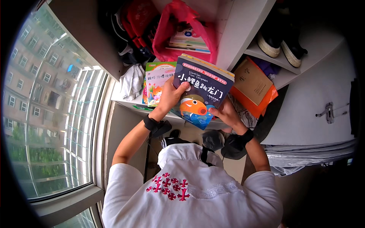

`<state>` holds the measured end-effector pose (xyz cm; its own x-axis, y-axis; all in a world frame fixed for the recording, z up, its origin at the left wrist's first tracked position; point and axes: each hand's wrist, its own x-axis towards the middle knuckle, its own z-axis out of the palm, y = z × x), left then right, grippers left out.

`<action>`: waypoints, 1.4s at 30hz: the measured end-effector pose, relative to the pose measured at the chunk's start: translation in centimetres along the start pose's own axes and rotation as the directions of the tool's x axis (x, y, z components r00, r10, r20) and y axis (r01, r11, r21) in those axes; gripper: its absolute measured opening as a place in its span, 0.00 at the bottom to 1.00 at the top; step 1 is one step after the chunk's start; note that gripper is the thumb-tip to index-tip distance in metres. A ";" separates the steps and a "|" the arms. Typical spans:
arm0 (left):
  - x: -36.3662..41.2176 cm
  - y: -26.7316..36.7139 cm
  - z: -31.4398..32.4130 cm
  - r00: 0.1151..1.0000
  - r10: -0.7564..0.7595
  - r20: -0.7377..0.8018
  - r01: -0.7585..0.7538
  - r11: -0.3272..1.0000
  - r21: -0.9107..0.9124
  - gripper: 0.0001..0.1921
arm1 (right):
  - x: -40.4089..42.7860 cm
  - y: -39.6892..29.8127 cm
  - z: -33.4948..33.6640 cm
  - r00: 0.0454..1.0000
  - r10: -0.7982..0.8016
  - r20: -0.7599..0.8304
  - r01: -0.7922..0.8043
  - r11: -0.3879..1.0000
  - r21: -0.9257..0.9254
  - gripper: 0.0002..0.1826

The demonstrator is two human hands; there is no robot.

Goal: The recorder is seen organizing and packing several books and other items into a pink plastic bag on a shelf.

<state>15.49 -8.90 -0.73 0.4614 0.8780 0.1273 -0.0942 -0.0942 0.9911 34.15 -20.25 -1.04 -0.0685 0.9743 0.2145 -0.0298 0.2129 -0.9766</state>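
Both hands hold a dark blue children's book (199, 94) with an orange fish and printed writing on its cover. Page edges and a yellow strip show along its top; whether more than one book is in the grip I cannot tell. My left hand (170, 97) grips the left side, thumb on the cover. At the lower right, my right hand (228, 111) clasps the edge with its thumb in front. Partly behind my left hand, picture books (154, 77) with a pink and a green cover lie on the white shelf (119, 94). The fingers behind the book are hidden.
A pink plastic bag (162, 37) with stacked books (188, 47) stands beyond. Left of it are a red backpack (139, 17) and a white cloth (132, 82). Black shoes (269, 45), a brown booklet (253, 81) and an orange folder (242, 98) occupy shelves at right. A window (51, 99) borders the left.
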 end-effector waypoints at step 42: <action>21.9 -0.3 -16.1 0.887 0.366 0.282 -0.454 0.577 0.679 0.15 | 24.7 10.7 0.3 0.731 0.403 -0.551 0.042 0.779 0.626 0.20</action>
<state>11.39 17.94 1.11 0.6235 0.6116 0.4871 0.3347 -0.7718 0.5406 31.87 6.05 -6.23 0.4872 0.8383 -0.2447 -0.6504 0.1613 -0.7423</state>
